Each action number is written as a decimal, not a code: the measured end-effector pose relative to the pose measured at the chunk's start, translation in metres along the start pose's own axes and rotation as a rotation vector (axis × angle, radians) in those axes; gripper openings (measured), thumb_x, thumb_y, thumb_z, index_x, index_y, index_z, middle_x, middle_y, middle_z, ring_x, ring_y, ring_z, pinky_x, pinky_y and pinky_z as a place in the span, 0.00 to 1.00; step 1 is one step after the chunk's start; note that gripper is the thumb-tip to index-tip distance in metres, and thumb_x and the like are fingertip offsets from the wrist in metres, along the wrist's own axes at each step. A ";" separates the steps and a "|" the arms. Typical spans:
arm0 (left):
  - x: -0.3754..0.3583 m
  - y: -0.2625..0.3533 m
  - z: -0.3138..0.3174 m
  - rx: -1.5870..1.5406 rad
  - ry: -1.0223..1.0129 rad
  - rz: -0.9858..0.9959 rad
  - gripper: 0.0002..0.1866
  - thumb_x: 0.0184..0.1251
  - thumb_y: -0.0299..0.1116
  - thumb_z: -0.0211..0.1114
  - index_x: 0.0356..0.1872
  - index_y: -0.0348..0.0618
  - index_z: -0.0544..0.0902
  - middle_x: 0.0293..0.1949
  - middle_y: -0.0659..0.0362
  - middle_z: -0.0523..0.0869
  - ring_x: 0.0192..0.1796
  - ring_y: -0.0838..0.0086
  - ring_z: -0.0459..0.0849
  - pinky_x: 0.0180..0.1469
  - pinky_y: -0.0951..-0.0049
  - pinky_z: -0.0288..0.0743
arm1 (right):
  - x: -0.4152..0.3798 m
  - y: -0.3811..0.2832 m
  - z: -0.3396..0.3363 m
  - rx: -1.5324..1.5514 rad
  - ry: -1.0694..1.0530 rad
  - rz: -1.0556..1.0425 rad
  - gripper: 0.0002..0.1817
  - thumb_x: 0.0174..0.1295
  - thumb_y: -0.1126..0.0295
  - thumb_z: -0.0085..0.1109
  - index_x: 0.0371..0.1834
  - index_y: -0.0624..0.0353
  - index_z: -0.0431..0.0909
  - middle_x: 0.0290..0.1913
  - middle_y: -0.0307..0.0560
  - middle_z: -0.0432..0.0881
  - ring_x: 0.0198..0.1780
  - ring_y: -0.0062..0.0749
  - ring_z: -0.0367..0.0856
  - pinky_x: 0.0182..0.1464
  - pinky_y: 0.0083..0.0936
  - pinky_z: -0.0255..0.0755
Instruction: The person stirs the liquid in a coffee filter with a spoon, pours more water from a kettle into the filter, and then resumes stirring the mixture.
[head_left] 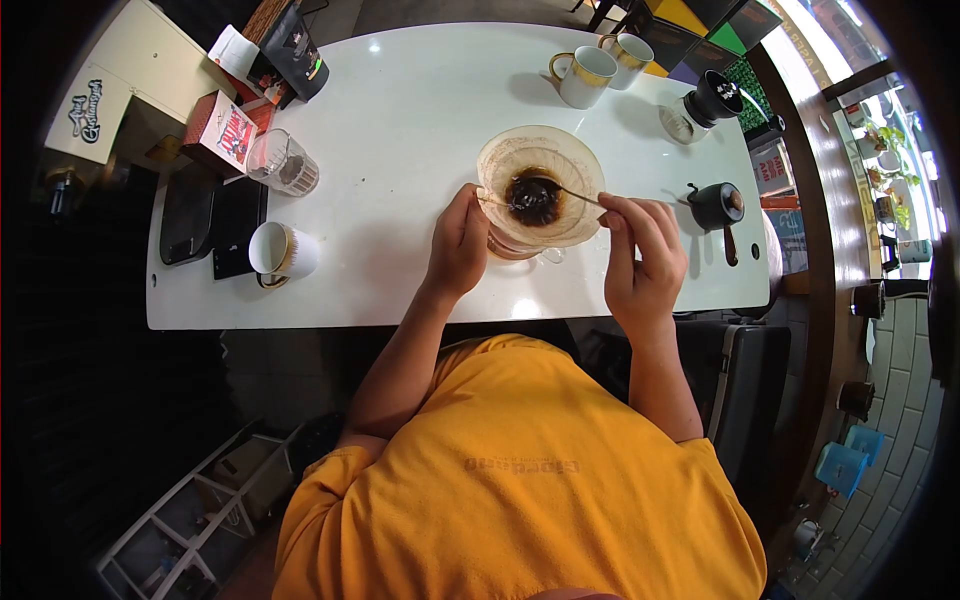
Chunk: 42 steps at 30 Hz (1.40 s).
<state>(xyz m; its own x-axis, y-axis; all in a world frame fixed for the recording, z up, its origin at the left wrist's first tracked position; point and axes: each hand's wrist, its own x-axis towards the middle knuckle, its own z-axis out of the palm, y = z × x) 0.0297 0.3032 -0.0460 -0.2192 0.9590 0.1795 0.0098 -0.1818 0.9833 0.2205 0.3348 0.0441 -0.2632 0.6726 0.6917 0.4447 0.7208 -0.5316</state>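
Note:
A coffee dripper [540, 232] lined with a pale paper filter [500, 150] stands on a glass server [552, 257], mostly hidden beneath it. Dark wet coffee [535, 208] lies at the bottom of the filter. My right hand [645, 250] pinches the handle of a spoon [580, 195] at the right rim, and the spoon's bowl end reaches into the coffee. At the left rim, my left hand [460, 245] is closed on a thin metal utensil [495, 203] that slants down toward the coffee. Its far end is hard to make out.
Two white mugs with gold bands [588, 78] stand at the back. To the right are a hand grinder [712, 98] and a small black pot [716, 205] with a wooden handle. Leftward sit a clear glass [283, 162], a white mug [284, 250] and a black scale [240, 225].

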 end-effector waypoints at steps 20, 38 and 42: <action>-0.001 0.001 0.002 -0.046 0.024 -0.019 0.14 0.76 0.33 0.40 0.40 0.37 0.74 0.34 0.59 0.79 0.38 0.81 0.74 0.44 0.77 0.71 | -0.002 0.000 -0.005 0.037 -0.032 -0.050 0.09 0.54 0.83 0.61 0.37 0.62 0.82 0.29 0.43 0.80 0.31 0.33 0.75 0.32 0.25 0.69; 0.000 -0.004 0.001 -0.040 0.032 -0.053 0.14 0.76 0.34 0.41 0.42 0.37 0.74 0.37 0.59 0.80 0.42 0.81 0.74 0.48 0.78 0.70 | -0.004 0.004 -0.010 -0.022 -0.028 -0.097 0.09 0.52 0.80 0.64 0.38 0.60 0.83 0.31 0.42 0.81 0.33 0.34 0.76 0.37 0.27 0.68; 0.000 -0.006 0.002 -0.066 0.029 -0.043 0.14 0.76 0.34 0.41 0.42 0.37 0.74 0.37 0.59 0.80 0.42 0.81 0.74 0.48 0.78 0.70 | -0.001 0.007 -0.010 -0.030 0.005 -0.129 0.10 0.52 0.80 0.64 0.38 0.60 0.83 0.31 0.42 0.81 0.32 0.34 0.76 0.35 0.26 0.68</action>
<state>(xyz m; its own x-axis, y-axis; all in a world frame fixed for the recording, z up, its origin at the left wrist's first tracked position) 0.0315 0.3042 -0.0520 -0.2460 0.9598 0.1352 -0.0645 -0.1554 0.9857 0.2322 0.3375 0.0447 -0.3158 0.5733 0.7560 0.4324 0.7962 -0.4231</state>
